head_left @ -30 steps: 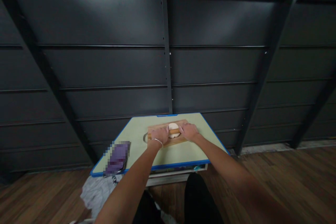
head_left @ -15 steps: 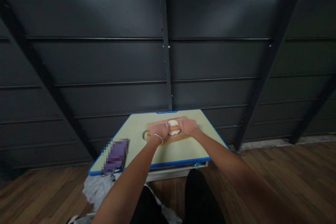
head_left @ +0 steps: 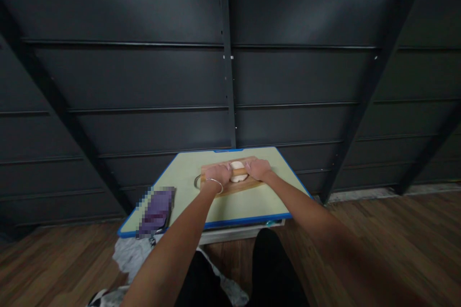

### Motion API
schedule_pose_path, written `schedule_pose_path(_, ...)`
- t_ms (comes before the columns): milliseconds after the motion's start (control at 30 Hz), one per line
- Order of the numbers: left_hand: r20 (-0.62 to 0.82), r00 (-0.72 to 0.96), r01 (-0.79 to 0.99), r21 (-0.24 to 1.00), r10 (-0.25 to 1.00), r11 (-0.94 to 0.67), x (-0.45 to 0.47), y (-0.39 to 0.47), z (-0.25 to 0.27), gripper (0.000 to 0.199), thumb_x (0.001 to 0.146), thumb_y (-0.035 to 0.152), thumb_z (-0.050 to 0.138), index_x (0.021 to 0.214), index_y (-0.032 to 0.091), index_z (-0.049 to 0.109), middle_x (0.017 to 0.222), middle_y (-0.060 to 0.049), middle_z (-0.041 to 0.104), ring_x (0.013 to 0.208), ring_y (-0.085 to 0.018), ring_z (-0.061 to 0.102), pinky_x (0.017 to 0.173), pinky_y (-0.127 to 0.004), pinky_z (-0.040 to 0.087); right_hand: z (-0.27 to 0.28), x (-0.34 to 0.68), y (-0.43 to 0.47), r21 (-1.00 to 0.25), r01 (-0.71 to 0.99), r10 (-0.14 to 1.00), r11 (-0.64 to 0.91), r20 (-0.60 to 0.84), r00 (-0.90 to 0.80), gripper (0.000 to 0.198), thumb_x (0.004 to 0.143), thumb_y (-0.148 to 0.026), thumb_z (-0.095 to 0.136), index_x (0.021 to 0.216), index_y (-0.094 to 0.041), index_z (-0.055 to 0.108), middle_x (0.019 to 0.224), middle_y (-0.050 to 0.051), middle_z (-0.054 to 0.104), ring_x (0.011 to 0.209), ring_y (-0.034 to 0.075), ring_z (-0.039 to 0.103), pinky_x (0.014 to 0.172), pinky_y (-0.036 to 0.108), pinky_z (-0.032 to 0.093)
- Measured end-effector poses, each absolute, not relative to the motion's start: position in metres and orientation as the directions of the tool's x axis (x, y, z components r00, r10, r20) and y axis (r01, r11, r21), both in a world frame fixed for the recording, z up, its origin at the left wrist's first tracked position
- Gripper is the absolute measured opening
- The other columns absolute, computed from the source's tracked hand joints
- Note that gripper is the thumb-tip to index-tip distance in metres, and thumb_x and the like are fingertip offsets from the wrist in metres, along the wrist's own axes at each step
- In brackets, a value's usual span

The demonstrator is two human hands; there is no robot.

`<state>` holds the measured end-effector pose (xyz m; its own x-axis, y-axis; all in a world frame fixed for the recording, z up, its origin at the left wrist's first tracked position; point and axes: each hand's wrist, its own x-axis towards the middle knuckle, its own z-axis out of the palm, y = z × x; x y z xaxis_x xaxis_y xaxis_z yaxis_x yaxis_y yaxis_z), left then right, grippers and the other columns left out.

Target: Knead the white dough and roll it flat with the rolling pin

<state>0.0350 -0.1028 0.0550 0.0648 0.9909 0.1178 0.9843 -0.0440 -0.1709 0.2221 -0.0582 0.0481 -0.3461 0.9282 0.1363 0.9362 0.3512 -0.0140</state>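
Across the wooden board (head_left: 236,189), which lies on our blue-edged tabletop (head_left: 190,204), we hold a rolling pin (head_left: 239,171) over flattened white dough (head_left: 238,179). Our left hand (head_left: 218,173) and right hand (head_left: 258,169) wrap it on either side of the dough, fingers curled around the wood; we cannot tell whether individual fingertips touch. A bracelet (head_left: 216,181) circles our left wrist.

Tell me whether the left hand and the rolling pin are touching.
Touching: the head view shows the left hand closed over the rolling pin, which comes out beside its thumb.
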Motion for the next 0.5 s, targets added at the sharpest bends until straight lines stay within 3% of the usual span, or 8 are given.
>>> schedule_pose_path(367, 0.082, -0.024, 0.992, -0.122, 0.996, 0.034, 0.035, -0.096, 0.064, 0.063, 0.113, 0.032, 0.018, 0.133, 0.009, 0.073, 0.123, -0.025, 0.077, 0.117, -0.039, 0.074, 0.095, -0.051, 0.056, 0.047, 0.224, -0.032, -0.109, 0.909, 0.916, 0.402, 0.042, -0.4, 0.063, 0.114, -0.055, 0.025, 0.147, -0.025, 0.069, 0.152, 0.01, 0.066, 0.137, 0.028, 0.065, 0.106, 0.037, 0.052)
schedule_pose_path(500, 0.098, 0.008, 0.99, -0.141, 0.995, 0.006, 0.033, -0.092, 0.059, 0.061, 0.112, 0.029, 0.019, 0.139, 0.009, 0.069, 0.126, -0.025, 0.076, 0.118, -0.039, 0.074, 0.094, -0.051, 0.057, 0.054, 0.224, -0.031, -0.137, 0.904, 0.912, 0.405, -0.013, -0.411, 0.059, 0.113, -0.057, 0.031, 0.149, -0.027, 0.068, 0.153, 0.007, 0.066, 0.136, 0.027, 0.065, 0.107, 0.036, 0.052)
